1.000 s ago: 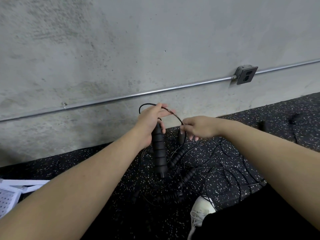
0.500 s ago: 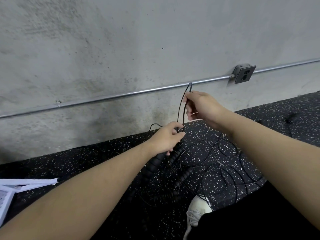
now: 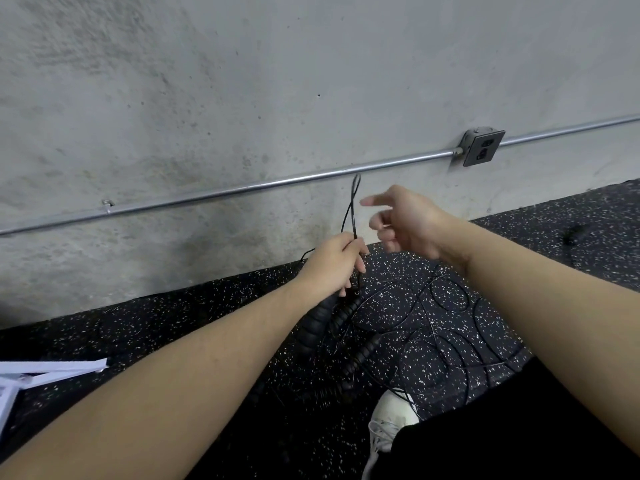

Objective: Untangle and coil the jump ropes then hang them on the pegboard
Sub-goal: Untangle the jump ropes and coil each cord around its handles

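The fingers [image 3: 356, 251] of the left hand [image 3: 330, 265] are curled tight round a thin black rope [image 3: 354, 206] at mid-frame, pinching a narrow loop that stands up from the fist and ends just under the pipe [image 3: 242, 187] on the wall [image 3: 277, 81]. Below the fist a ribbed black handle [image 3: 313, 327] hangs down along the left wrist, with a second handle [image 3: 346, 311] just beside it. The right hand [image 3: 407, 221] hovers close to the right of the loop, apart from it, its fingers loosely spread and holding nothing; the forefinger points left toward the rope.

The rest of the ropes [image 3: 446, 327] lie in loose tangled rings on the speckled floor [image 3: 190, 323], at centre right under the right forearm, reaching the edge of a white shoe [image 3: 391, 415] at bottom centre. Another handle [image 3: 363, 353] lies in that tangle, and more dark handles sit below it, hard to tell apart against the floor.

The floor meets the wall along a line rising from lower left to right. A socket box [image 3: 483, 148] sits on the pipe at upper right. The white edge of a pegboard [image 3: 52, 367] pokes in at the lower left border, well apart from the ropes; bare floor lies between them. A dark leg [image 3: 502, 438] fills the lower right corner.
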Action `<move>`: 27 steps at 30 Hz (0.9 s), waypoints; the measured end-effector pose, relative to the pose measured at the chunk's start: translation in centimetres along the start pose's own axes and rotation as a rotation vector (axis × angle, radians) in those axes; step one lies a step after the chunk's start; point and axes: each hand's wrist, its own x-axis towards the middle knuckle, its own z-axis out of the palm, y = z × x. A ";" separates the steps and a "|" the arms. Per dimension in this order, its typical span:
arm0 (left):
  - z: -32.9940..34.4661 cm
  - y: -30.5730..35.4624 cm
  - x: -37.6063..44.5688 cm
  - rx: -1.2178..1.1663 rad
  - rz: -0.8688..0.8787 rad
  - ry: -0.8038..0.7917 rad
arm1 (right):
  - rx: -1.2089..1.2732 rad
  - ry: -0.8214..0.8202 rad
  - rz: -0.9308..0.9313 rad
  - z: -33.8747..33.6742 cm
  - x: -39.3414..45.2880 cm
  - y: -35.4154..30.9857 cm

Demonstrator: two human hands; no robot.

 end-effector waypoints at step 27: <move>-1.2 -1.3 -1.7 0.194 0.027 -0.276 | 0.121 -0.012 -0.119 0.9 -1.5 -0.9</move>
